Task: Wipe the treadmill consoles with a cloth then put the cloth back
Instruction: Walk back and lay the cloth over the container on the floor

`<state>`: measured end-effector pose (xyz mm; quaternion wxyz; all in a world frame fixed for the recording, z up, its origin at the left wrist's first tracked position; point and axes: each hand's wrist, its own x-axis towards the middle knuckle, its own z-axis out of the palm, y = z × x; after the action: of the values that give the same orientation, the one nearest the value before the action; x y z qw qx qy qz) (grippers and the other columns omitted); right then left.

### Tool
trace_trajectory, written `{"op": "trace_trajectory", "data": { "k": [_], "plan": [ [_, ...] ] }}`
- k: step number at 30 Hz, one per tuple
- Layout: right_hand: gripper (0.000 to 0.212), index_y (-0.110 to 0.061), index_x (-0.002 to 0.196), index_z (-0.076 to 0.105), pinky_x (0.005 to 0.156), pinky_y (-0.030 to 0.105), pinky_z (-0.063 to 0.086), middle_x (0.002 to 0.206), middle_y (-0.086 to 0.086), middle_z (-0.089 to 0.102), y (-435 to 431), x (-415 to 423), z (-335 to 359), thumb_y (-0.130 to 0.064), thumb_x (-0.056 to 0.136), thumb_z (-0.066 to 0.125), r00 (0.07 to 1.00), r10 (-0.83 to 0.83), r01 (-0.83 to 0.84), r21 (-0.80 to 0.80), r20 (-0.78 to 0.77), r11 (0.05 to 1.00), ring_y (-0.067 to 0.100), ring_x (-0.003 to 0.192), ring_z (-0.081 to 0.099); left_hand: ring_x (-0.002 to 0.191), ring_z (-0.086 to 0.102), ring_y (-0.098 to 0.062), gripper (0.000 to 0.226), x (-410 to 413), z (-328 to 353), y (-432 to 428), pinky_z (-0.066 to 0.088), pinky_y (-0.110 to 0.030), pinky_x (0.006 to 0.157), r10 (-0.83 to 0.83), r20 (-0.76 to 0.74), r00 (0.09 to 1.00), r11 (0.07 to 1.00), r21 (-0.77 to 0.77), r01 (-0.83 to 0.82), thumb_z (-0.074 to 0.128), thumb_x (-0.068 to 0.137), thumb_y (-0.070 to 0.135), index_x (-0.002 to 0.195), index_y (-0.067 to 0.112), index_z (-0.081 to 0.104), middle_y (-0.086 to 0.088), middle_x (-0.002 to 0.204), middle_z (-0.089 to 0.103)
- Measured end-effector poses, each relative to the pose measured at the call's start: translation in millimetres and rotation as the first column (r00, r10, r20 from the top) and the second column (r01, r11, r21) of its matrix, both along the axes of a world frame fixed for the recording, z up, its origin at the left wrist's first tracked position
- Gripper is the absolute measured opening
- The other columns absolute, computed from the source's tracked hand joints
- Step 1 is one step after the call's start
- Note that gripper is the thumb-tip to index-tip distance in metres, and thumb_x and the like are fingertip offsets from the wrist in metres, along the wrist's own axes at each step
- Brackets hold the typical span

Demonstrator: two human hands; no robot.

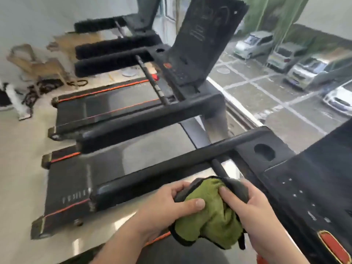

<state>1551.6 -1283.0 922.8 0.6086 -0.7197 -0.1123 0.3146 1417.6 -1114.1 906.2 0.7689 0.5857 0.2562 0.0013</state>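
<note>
We are holding the green cloth (211, 212) with both hands, just in front of the nearest treadmill console (308, 189). Our left hand (171, 204) is closing on its left part, thumb pressing on top, and our right hand (253, 210) is gripping the right part, one finger pushing into the folds. The two hands are near each other with the cloth between them.

We judge that we are bunching the cloth into a pad before wiping. To do this well, we should be folding the soft green side outward, keeping the dark hem tucked in, so a flat face meets the console. The cloth is looking thick and fluffy, like microfibre, with a black stitched edge.

The thin grip bar (219, 168) is passing just behind the cloth; whether they touch, we cannot tell. The console is matte black with small pale marks, a round cup hole (264, 152) and a red button (332, 246). The handrails (152, 180) are looking padded and dull. Farther away, a second treadmill console (200, 44) is standing tilted, smooth and dark.
</note>
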Motion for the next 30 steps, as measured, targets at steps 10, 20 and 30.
{"op": "trace_trajectory", "data": {
  "k": [10, 20, 30],
  "plan": [
    [0.041, -0.023, 0.098, 0.071, 0.091, 0.056, 0.059, 0.094, 0.005, 0.079, 234, -219, -12, -0.058, 0.079, 0.082, 0.739, 0.664, -0.647, -0.152, 0.118, 0.747, 0.029, 0.093, 0.075, 0.103, 0.076, -0.024, 0.026, -288, -33, 110, 0.061, -0.042, 0.094, 0.62, -0.086, 0.78, 0.784, 0.101, -0.612, 0.085, 0.086, 0.021, 0.106, 0.011, 0.072, -0.009, 0.105, 0.08],
    [0.025, -0.018, 0.091, 0.07, 0.079, 0.051, 0.057, 0.087, 0.015, 0.069, 356, -396, -14, -0.041, 0.099, 0.066, 0.258, 0.96, -0.927, -0.253, 0.107, 0.277, 0.037, 0.086, 0.067, 0.083, 0.073, -0.007, 0.021, -480, -41, 119, 0.057, -0.028, 0.077, 0.898, -0.187, 0.398, 0.437, 0.27, -0.858, 0.087, 0.081, 0.036, 0.09, 0.034, 0.068, 0.012, 0.087, 0.076],
    [0.044, -0.008, 0.106, 0.079, 0.09, 0.044, 0.056, 0.098, 0.013, 0.08, 436, -501, -10, -0.046, 0.102, 0.056, 0.206, 0.805, -0.959, 0.049, -0.557, 0.279, 0.029, 0.09, 0.079, 0.074, 0.064, -0.005, 0.024, -543, -50, 84, 0.048, -0.025, 0.069, 0.912, -0.278, 0.302, 0.384, 0.32, -0.866, 0.091, 0.076, 0.028, 0.093, 0.021, 0.076, 0.01, 0.08, 0.07]
  ]
}}
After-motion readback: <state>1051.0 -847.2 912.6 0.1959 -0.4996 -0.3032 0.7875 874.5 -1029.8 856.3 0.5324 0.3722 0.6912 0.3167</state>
